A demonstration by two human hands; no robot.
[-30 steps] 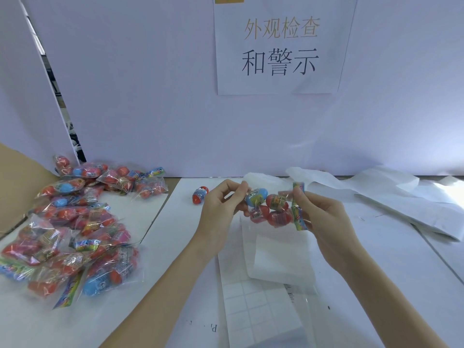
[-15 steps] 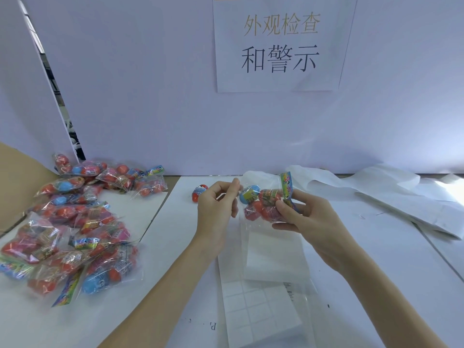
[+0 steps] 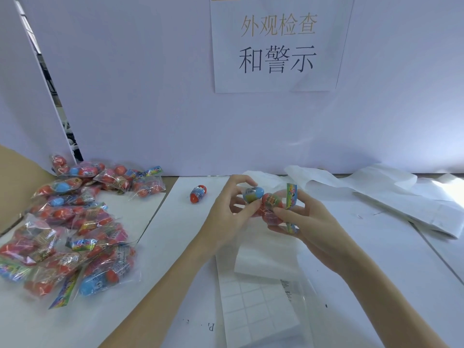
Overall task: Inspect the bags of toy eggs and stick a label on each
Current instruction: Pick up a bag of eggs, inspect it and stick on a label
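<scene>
Both hands hold one clear bag of toy eggs [image 3: 268, 204] above the middle of the table. It shows a blue egg, red eggs and a colourful header card on its right end. My left hand [image 3: 229, 212] pinches the bag's left end by the blue egg. My right hand [image 3: 305, 222] grips the right end, thumb on a red egg. Below the hands lies a sheet of white labels [image 3: 256, 305] with a blank white sheet over its top. A heap of bagged eggs [image 3: 72, 227] covers the table's left side.
A single loose red egg [image 3: 198, 193] lies on the table left of my hands. Crumpled white backing paper [image 3: 391, 194] trails along the back right. A brown cardboard edge [image 3: 15, 187] stands at far left. A wall with a printed sign [image 3: 276, 43] closes the back.
The bag has been turned between my hands; the header card now stands upright at the right end. My left hand, briefly apart from the bag, pinches the blue-egg end again.
</scene>
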